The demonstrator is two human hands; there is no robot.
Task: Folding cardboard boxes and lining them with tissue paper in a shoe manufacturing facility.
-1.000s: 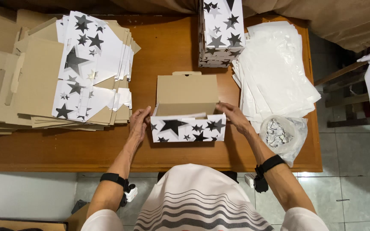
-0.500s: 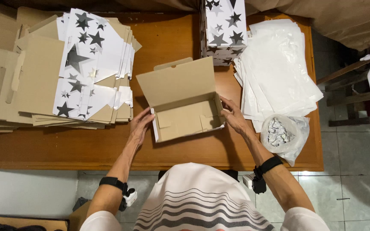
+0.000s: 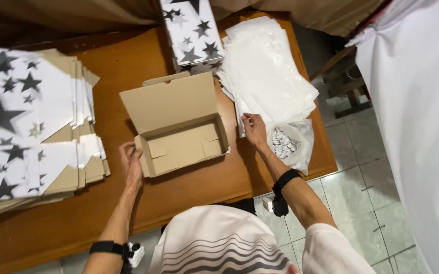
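Matt brown cardboard box (image 3: pixel 179 127), smooth varnished wooden table (image 3: pixel 128 66), thin white paper sheets (image 3: pixel 270 76), crinkly clear plastic bag (image 3: pixel 290 144).

One open cardboard box (image 3: pixel 179 129) sits on the wooden table (image 3: pixel 199 187). Left of that box lies one stack of flat star-printed box blanks (image 3: pixel 31 127), too many to count. Behind the box stands one closed star-printed box (image 3: pixel 193 33). Right of it lie one pile of white sheets (image 3: pixel 267 71) and one clear bag of small pieces (image 3: pixel 288 142). Two hands show: left hand (image 3: pixel 130 162), right hand (image 3: pixel 255 129).
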